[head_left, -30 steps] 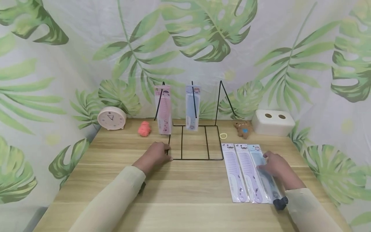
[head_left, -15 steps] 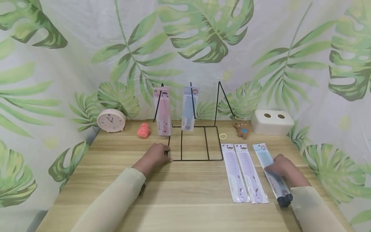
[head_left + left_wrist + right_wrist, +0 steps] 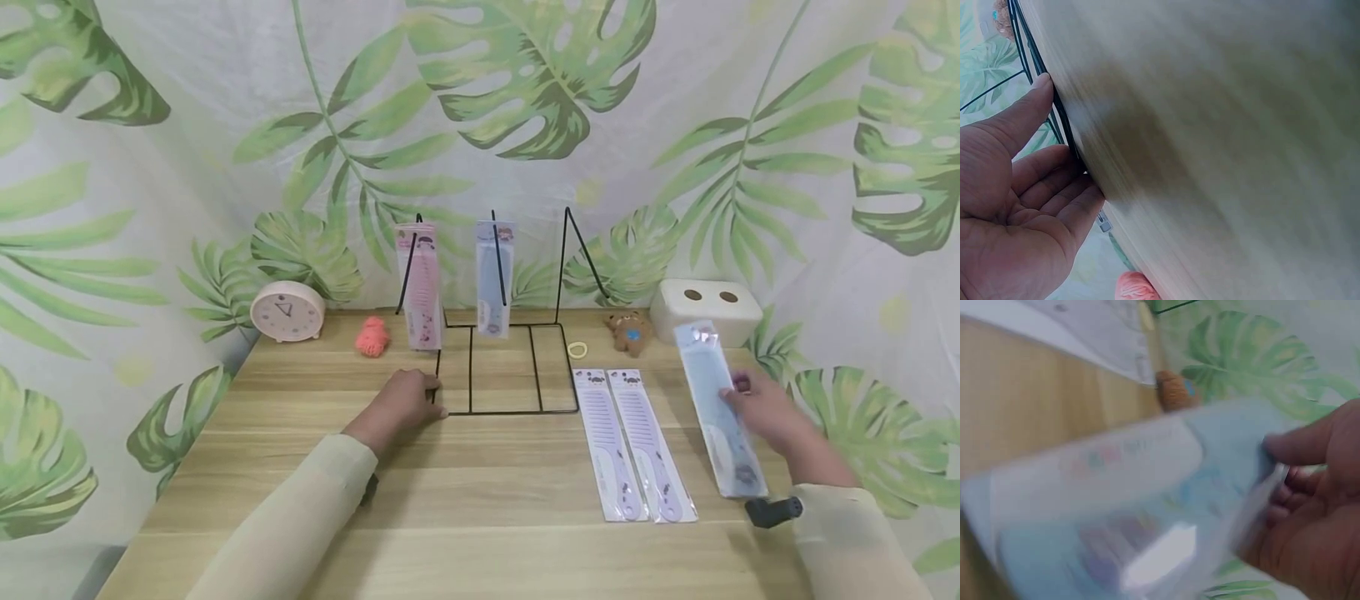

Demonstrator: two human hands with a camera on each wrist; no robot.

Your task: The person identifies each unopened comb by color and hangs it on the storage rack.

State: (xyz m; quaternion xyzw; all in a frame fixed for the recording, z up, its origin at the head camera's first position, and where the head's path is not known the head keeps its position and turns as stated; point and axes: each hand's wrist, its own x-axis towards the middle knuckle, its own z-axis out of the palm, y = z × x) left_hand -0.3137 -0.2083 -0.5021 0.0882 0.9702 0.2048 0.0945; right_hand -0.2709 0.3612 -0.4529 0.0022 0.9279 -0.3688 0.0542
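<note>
The blue packaged comb [image 3: 718, 408] is held tilted above the table, beside two purple ones [image 3: 633, 446].

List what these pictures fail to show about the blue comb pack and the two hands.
- Blue comb pack: print unreadable, motion blur in the right wrist view, too small in the head view.
- Right hand: its fingers behind the pack are hidden in the head view.
- Left hand: palm against the wire rack is hidden; the left wrist view is blurred.

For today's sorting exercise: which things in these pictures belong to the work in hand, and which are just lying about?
In hand:
blue packaged comb, held by the right hand
black wire display rack, touched by the left hand
pink hung comb
blue hung comb
two purple packaged combs

Lying about:
round pink clock
orange knitted toy
brown bear toy
yellow ring
white box
</note>
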